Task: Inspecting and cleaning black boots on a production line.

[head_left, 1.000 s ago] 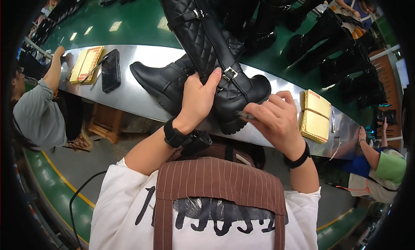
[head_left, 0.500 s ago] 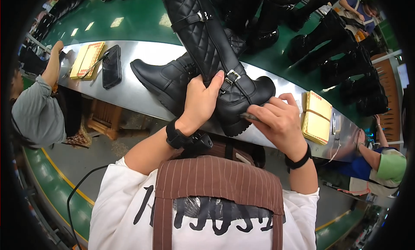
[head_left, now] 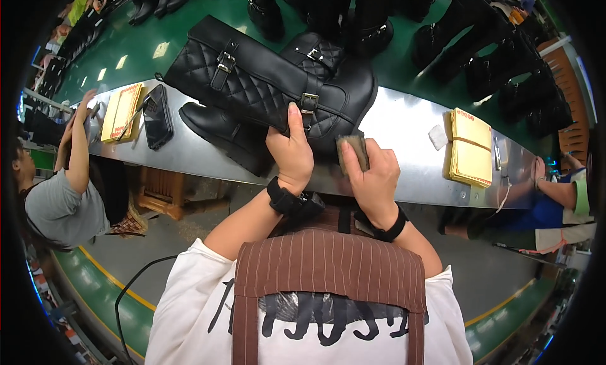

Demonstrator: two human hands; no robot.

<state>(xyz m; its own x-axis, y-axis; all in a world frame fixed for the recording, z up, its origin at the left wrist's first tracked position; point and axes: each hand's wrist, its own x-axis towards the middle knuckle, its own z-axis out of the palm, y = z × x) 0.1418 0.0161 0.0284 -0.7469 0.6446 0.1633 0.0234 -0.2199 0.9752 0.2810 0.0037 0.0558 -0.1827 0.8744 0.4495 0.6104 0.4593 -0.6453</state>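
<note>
A black quilted tall boot point(head_left: 252, 90) with metal buckles lies tilted across the bench, its shaft toward the far left and its foot to the right. My left hand point(head_left: 291, 153) grips it around the ankle, thumb on top beside the lower buckle. In my right hand point(head_left: 375, 179) is a small brownish-grey pad point(head_left: 352, 153), pinched between thumb and fingers. The pad is at the near edge of the boot's heel area; whether it touches cannot be made out. Beneath the held boot another black boot point(head_left: 211, 128) rests on the metal bench point(head_left: 410, 119), partly hidden.
A yellow paper stack point(head_left: 470, 150) and a whitish block point(head_left: 437, 137) sit to the right. Leftward are another yellow stack point(head_left: 120, 112) and a black phone point(head_left: 158, 119). Several boots point(head_left: 442, 36) stand on the green surface point(head_left: 145, 55). Co-workers point(head_left: 63, 201) are at both sides.
The boot's shaft has swung down to the left, and its toe has turned toward the far right. My right hand has shifted left and nearer, and the pad now shows more fully.
</note>
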